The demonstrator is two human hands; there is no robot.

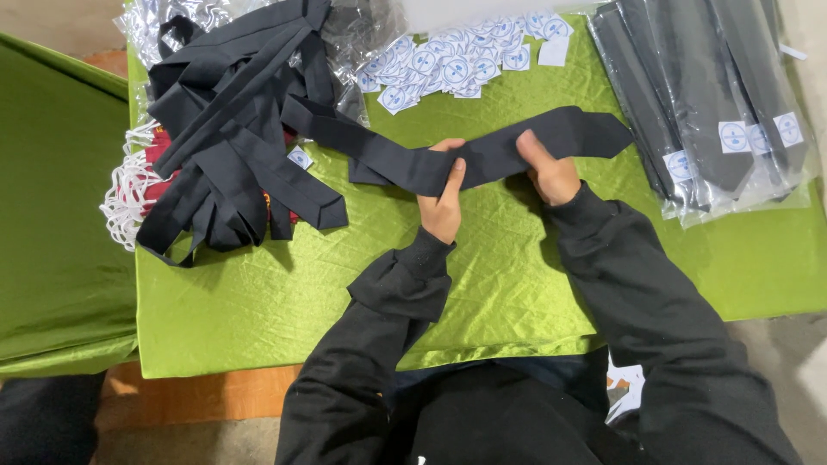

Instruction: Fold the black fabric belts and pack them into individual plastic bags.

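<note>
Stickers (pixel 461 62), white squares with blue round mark, heaped at cloth (pixel 258 293) far edge. Bagged ties (pixel 706 112), clear sleeves with same stickers, far right. Loose ties (pixel 233 129) piled left. I see left hand (pixel 444 202) and right hand (pixel 547 172) both pinching tie (pixel 482 155), stretched across cloth centre.

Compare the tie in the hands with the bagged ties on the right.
The held tie is bare, stretched sideways between the left hand and right hand. The bagged ties lie untouched in clear sleeves with round stickers, stacked lengthwise. Both are dark and rest over the green cloth.
</note>
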